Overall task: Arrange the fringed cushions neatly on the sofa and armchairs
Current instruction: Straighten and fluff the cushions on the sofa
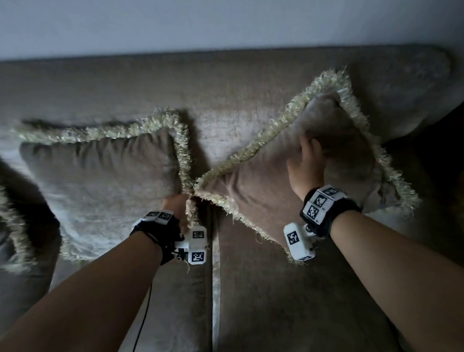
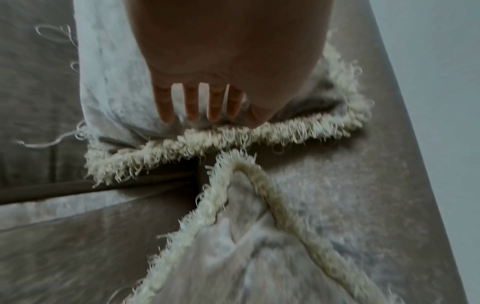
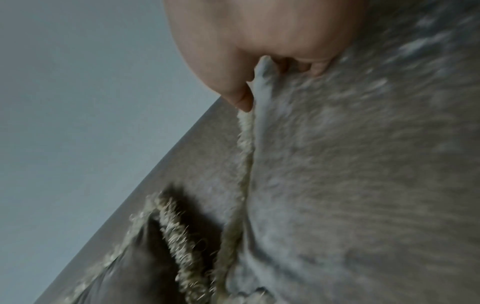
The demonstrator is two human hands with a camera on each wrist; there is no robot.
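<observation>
The sofa (image 1: 254, 103) serves as the reference landmark: a brown upholstered unit with one backrest along a pale wall (image 1: 205, 17) and two seat cushions separated by one vertical seam (image 1: 213, 280).

Cushion count: three fringed cushions are at least partly visible in the head view.

1. The left cushion (image 1: 99, 171) leans against the sofa backrest, above the seat panel left of the seam. Its lower right corner sits just at the seam.
2. The right cushion (image 1: 291, 172) is tilted, one corner pointing up toward the backrest top, above the seat panel right of the seam. Its left corner touches or nearly touches the left cushion's fringe near the seam.
3. A third cushion (image 1: 5, 220) shows only its fringed edge at the far left end of the sofa.

Hand count: two.

The left hand (image 1: 178, 205) grips the left cushion at its lower right corner; in the left wrist view four fingers (image 2: 192, 102) and the thumb press into the fabric beside the fringe.

The right hand (image 1: 306, 165) grasps the right cushion near its upper edge; the right wrist view shows the thumb (image 3: 240, 96) and curled fingers pinching a fold of fabric.

Each wrist carries one black strap with white marker blocks.
</observation>
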